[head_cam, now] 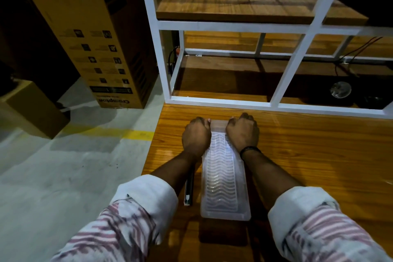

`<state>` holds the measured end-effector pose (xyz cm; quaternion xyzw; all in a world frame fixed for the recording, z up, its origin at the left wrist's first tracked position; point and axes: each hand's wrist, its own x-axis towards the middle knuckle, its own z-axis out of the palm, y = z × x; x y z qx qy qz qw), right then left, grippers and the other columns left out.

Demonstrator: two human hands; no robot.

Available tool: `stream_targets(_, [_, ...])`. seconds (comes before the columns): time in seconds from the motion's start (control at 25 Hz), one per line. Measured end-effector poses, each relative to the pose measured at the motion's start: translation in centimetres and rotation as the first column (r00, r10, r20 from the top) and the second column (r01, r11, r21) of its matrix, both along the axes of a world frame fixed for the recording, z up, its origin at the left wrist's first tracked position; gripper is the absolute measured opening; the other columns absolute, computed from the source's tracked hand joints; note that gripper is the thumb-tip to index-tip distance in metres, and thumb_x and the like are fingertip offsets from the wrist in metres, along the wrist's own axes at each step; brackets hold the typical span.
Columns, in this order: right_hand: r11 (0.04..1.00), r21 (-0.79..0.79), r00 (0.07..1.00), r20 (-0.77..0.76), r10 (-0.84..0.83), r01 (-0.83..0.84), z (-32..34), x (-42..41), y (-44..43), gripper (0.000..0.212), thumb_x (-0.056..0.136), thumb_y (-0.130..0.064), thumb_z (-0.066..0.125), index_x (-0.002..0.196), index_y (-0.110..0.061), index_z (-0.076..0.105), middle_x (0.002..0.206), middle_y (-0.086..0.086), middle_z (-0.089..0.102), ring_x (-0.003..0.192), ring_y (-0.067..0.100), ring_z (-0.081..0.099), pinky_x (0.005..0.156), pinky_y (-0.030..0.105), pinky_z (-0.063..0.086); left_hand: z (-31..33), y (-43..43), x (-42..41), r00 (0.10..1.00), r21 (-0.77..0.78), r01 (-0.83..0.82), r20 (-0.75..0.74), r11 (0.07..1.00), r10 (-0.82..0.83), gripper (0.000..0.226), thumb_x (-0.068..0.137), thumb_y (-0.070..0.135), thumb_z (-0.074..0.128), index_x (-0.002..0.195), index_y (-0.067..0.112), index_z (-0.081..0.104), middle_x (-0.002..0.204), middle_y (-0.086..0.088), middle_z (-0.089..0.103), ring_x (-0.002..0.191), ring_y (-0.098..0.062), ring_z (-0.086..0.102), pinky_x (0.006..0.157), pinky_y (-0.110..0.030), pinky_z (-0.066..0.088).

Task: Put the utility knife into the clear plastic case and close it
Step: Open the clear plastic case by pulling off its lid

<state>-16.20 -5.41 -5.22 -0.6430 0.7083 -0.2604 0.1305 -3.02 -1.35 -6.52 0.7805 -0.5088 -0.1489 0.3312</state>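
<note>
Both hands grip the far end of a clear plastic case (223, 178): the left hand (196, 137) closes on its left edge, the right hand (243, 134) on its right edge. The case lies lengthwise on a glossy wooden table (319, 155), its ribbed lid apparently down. The utility knife (189, 191) lies on the table just left of the case, its far end hidden under the left forearm. A white-framed shelf unit (223, 25) stands at the table's far edge. On the grey floor stands a cardboard box (91, 34) printed "Crompton", upside down.
</note>
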Motion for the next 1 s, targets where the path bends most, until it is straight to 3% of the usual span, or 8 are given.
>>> stream_targets(0.64, [0.997, -0.074, 0.998, -0.068, 0.008, -0.013, 0.17, -0.02, 0.22, 0.038, 0.095, -0.033, 0.051, 0.105, 0.001, 0.063, 0.107, 0.023, 0.067, 0.099, 0.041, 0.064, 0.084, 0.046, 0.053, -0.51, -0.08, 0.11, 1.000, -0.032, 0.001, -0.018, 0.999, -0.002, 0.040, 0.105, 0.043, 0.042, 0.099, 0.015, 0.069, 0.095, -0.005, 0.071, 0.086, -0.022, 0.066, 0.068, -0.031, 0.045])
stream_targets(1.0, [0.996, -0.085, 0.997, -0.073, 0.005, -0.012, -0.04, -0.06, 0.18, 0.038, 0.095, -0.033, 0.050, 0.105, 0.001, 0.064, 0.106, 0.023, 0.066, 0.098, 0.041, 0.063, 0.084, 0.046, 0.053, -0.47, -0.03, 0.10, 1.000, -0.031, 0.002, -0.021, 1.000, -0.003, 0.041, 0.105, 0.044, 0.042, 0.105, 0.015, 0.070, 0.103, -0.005, 0.072, 0.092, -0.022, 0.067, 0.075, -0.035, 0.051])
